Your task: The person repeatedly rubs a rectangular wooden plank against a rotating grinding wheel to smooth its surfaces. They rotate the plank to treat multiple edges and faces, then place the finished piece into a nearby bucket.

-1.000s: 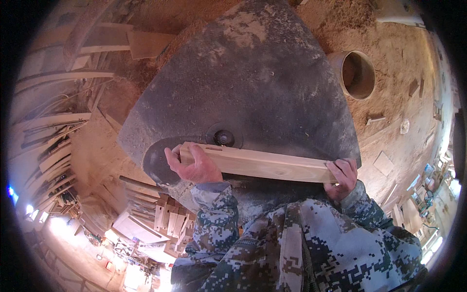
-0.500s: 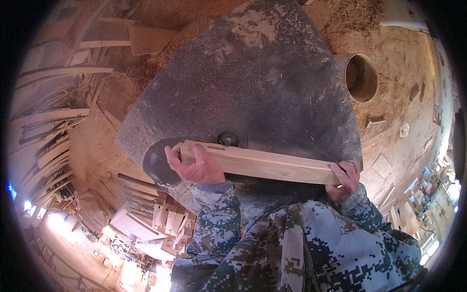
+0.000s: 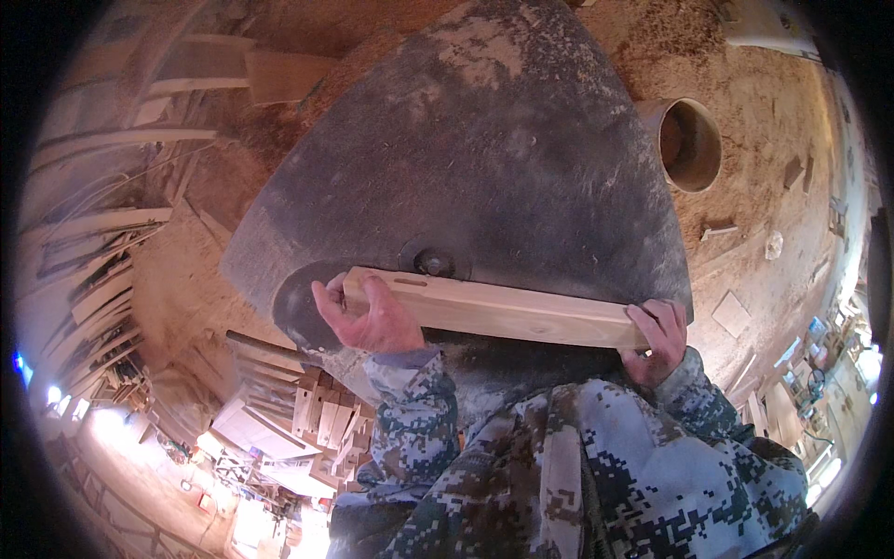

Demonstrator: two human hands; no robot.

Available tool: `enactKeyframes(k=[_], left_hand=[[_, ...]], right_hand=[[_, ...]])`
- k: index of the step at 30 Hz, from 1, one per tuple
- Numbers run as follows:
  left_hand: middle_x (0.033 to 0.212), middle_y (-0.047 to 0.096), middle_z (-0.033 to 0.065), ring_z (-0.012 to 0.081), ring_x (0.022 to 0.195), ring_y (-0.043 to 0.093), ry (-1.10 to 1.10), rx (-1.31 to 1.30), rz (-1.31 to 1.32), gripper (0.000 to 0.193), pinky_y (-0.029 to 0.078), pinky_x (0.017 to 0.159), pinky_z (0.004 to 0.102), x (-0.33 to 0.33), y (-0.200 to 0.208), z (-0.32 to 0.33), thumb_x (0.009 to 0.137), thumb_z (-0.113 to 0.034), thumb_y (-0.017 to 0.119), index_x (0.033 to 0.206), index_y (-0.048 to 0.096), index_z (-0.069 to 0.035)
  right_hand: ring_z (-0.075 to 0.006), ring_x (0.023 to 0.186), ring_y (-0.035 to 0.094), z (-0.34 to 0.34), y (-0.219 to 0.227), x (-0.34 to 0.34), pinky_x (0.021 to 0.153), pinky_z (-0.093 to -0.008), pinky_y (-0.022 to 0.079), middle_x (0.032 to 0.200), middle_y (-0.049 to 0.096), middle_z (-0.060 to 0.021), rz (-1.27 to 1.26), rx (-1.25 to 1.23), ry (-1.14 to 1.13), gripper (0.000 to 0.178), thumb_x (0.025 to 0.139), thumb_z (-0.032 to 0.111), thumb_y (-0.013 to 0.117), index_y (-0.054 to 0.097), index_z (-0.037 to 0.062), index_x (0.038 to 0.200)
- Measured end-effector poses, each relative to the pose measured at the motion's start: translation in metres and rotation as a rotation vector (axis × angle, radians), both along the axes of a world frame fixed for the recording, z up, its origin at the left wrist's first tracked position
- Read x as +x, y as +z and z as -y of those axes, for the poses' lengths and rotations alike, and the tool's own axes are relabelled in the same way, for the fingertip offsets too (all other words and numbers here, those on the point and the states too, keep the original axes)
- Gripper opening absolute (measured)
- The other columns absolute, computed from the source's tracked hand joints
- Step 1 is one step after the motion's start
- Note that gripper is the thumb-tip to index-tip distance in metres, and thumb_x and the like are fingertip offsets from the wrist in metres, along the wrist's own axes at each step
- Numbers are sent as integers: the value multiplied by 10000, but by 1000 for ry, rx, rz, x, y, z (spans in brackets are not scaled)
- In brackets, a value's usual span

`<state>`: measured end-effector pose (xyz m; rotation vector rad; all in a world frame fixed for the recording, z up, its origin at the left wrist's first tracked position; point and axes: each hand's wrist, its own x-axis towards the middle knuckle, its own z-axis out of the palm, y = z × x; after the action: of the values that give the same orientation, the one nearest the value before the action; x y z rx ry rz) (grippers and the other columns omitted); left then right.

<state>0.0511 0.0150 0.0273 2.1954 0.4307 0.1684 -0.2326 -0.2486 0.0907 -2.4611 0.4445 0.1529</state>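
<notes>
A long pale wooden piece (image 3: 507,312) lies crosswise in front of me, tilted slightly down toward the right. A narrow slot is cut in its upper face near the left end. My left hand (image 3: 371,315) grips that left end, thumb on the near side and fingers curled around the tip. The right end is held by my right hand (image 3: 657,337), its fingers over the top. Just beyond the wood, a round spindle (image 3: 434,263) rises from the dark machine table (image 3: 484,168). The wood's far edge is close to the spindle; I cannot tell whether they touch.
Sawdust lies on the table's far part and over the floor (image 3: 764,112). A wide round pipe (image 3: 689,146) opens beside the table's right edge. Curved wooden pieces (image 3: 107,289) are stacked at the left. Cut blocks (image 3: 326,419) stand in a pile at the lower left.
Both hands and the wooden piece have shifted very slightly to the left. The grip at each end is the same.
</notes>
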Motion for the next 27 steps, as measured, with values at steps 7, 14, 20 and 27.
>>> enactKeyframes(k=[7, 14, 20, 27], left_hand=[[1312, 634, 143, 239, 1195, 616, 83, -288, 65, 739, 478, 1099, 381, -12, -4, -25, 951, -60, 673, 1590, 338, 98], [1374, 650, 153, 234, 1236, 615, -47, -492, -12, 490, 445, 1141, 367, -24, 6, -55, 1030, -105, 579, 1479, 531, 83], [1365, 662, 133, 194, 1212, 618, -114, -549, -70, 392, 459, 1107, 326, -33, 10, -79, 1045, -83, 583, 1400, 607, 81], [1291, 700, 113, 170, 1131, 656, -220, -444, -128, 408, 520, 1020, 307, -33, 14, -89, 1009, -62, 678, 1388, 622, 79]], right_hand=[[-425, 1105, 583, -2, 7, -1, 999, -525, 479, 1213, 609, -213, -113, 30, 28, 730, 682, 262, 866, 621, 5, 1319], [-426, 1090, 579, -23, -15, -21, 981, -535, 481, 1151, 611, -197, -63, 1, -30, 591, 659, 202, 845, 626, 22, 1177], [-431, 1093, 576, -34, -28, -40, 981, -542, 490, 1149, 615, -199, 53, -123, 64, 484, 681, 57, 749, 635, 27, 1150], [-424, 1161, 576, -56, -42, -66, 1017, -538, 491, 1184, 612, -179, 195, -233, 15, 496, 697, 24, 724, 633, 33, 1185]])
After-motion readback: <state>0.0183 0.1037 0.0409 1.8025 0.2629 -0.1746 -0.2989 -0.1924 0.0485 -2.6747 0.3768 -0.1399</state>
